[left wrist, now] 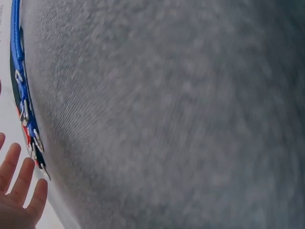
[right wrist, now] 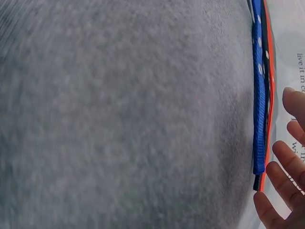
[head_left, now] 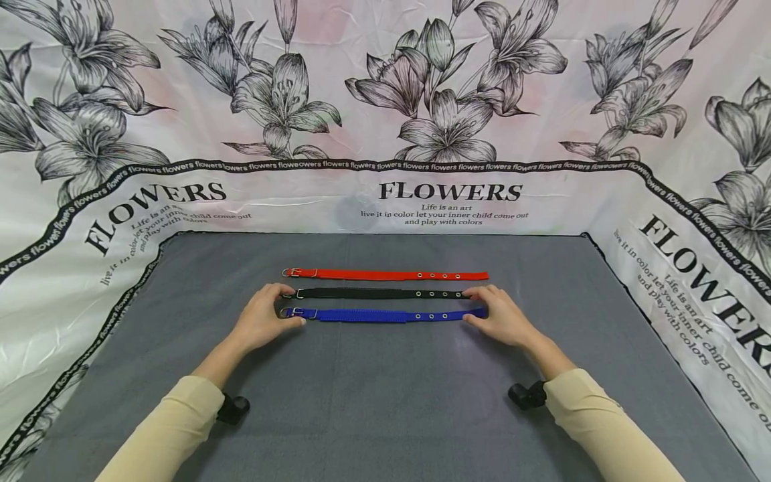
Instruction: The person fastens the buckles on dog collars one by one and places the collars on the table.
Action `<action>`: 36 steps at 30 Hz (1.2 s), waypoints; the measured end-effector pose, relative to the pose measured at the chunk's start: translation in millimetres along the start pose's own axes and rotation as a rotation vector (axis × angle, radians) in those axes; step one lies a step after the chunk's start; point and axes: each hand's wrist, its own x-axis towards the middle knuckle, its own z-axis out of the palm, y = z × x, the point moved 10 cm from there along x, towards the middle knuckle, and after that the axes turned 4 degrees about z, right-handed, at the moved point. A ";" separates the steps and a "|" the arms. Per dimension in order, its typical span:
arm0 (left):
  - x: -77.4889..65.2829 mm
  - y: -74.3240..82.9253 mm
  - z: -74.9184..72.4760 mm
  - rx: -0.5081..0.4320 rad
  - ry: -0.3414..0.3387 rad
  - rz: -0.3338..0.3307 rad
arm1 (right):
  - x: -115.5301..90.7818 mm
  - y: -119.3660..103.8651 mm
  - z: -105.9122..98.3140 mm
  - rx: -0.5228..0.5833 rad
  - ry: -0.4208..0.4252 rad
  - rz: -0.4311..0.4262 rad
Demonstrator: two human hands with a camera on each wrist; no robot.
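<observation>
- While a white flower-printed cloth (head_left: 452, 175) runs along the far left, across the back and down the right, a grey counter (head_left: 373, 395) spreads between its sides.
- At the left, a pale yellow left sleeve (head_left: 162, 435) reaches in, with a black wrist device (head_left: 231, 409) at its cuff.
- Next comes the left hand (head_left: 265, 316), its grip spread: thumb beside the blue strap's near edge, fingertips at the black strap's left end (whether they touch, I cannot tell).
- In the middle, three straps lie nearly parallel on the counter: the red strap (head_left: 367, 274) farthest back, the black strap (head_left: 367, 293) between, the blue strap (head_left: 367, 316) nearest; silver buckles (head_left: 292, 272) sit towards their left ends, metal-rimmed holes (head_left: 419, 276) towards the right.
- Over the right ends of the black and blue straps is the right hand (head_left: 501, 318), its grip likewise spread (contact is again unclear).
- Farther right, a second wrist device (head_left: 526, 395) adjoins the pale yellow right sleeve (head_left: 605, 418).
</observation>
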 end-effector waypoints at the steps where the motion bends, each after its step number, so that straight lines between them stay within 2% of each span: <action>1: 0.1 0.1 1.1 -0.009 -0.002 -0.002 | 0.1 -0.4 0.7 0.006 0.002 -0.002; 7: 1.7 0.3 8.2 -0.032 -0.027 -0.023 | 0.6 -1.3 4.9 0.022 0.005 -0.006; 15: 4.8 1.6 16.2 0.019 -0.075 -0.028 | 2.4 -0.7 13.2 -0.020 -0.028 0.030; 23: 8.0 4.4 18.4 0.073 -0.077 0.001 | 2.8 1.1 17.6 -0.094 -0.031 0.071; 36: 11.6 8.3 16.1 0.130 -0.065 0.020 | 3.1 -3.2 17.6 -0.177 -0.014 0.037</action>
